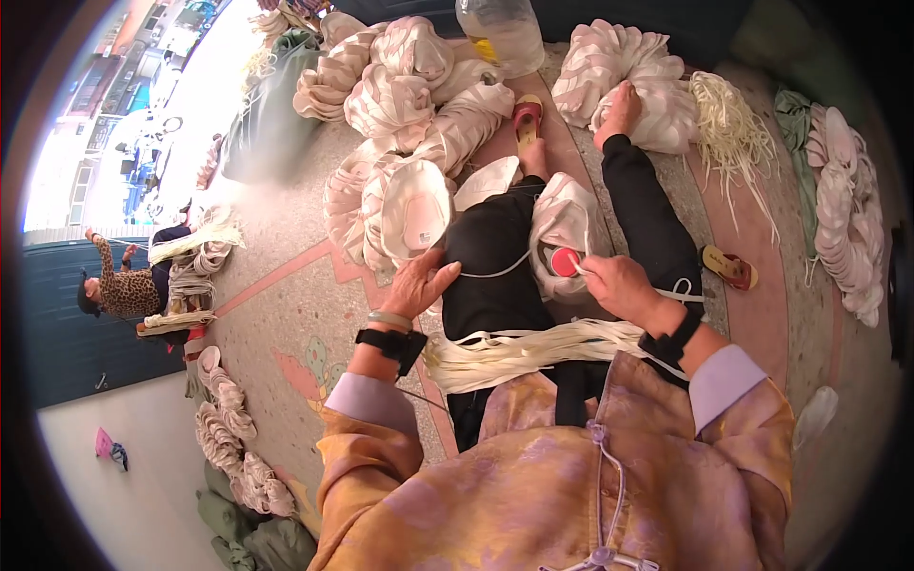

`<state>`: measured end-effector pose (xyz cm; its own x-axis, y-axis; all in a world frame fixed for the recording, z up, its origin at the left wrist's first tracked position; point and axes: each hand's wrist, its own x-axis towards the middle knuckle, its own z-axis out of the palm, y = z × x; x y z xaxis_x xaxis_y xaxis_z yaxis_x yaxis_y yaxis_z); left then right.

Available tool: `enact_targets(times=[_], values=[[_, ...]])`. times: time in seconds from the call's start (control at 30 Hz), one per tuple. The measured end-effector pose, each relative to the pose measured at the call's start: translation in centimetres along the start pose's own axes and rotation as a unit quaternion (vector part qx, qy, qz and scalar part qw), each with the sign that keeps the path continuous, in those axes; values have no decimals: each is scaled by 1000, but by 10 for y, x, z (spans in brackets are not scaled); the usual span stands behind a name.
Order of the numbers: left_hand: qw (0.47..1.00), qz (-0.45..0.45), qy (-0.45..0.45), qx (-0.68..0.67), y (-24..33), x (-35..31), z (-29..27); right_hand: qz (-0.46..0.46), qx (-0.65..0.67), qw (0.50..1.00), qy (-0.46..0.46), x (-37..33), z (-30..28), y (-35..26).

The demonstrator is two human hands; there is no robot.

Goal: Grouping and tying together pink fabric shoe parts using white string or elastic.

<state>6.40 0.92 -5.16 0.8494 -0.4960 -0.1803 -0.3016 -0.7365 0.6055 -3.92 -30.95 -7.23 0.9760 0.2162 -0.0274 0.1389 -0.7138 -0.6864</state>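
Observation:
My left hand (416, 285) is beside my bent knee, its thumb apart from the fingertips. A thin white cord (500, 273) runs from it across the black trouser leg to a white fabric piece (564, 214) between my legs; the hand seems to hold its end. My right hand (624, 285) is closed at that piece, fingertips on a small round red object (566, 262) whose kind I cannot make out. A bundle of flat cream strips (533, 354) lies across my lap. A white cup-shaped fabric piece (417, 209) stands by my left knee.
Stacks of white fabric pieces (390, 105) lie ahead, with another heap (624, 71) by my bare foot. Loose cream strands (728, 124) spread right of it. A red sandal (730, 267) is on the floor. Another person (129, 281) sits far left. A clear plastic container (502, 38) stands ahead.

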Motion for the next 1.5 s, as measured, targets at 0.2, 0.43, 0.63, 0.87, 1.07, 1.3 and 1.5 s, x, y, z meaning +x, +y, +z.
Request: enact_targets(times=[0.2,0.43,0.63,0.87,1.07,1.3,1.5], values=[[998,27,-42,-27,22,-37,-14,-18,-66,997,-24,23,10,-15],[984,150,-92,39,100,-54,-32,-73,-122,988,-63,24,14,-12],[977,191,-48,76,119,-67,-29,-86,-98,982,-134,21,9,-9],[977,178,-52,107,125,-74,-34,-78,-88,984,-137,27,8,-7],[973,191,-34,123,140,-77,-27,-124,-234,961,-83,28,24,-4],[972,196,-27,126,148,-87,-28,-120,-303,942,-77,35,18,0],[972,196,-33,125,150,-90,-30,-175,-225,958,7,26,10,17]])
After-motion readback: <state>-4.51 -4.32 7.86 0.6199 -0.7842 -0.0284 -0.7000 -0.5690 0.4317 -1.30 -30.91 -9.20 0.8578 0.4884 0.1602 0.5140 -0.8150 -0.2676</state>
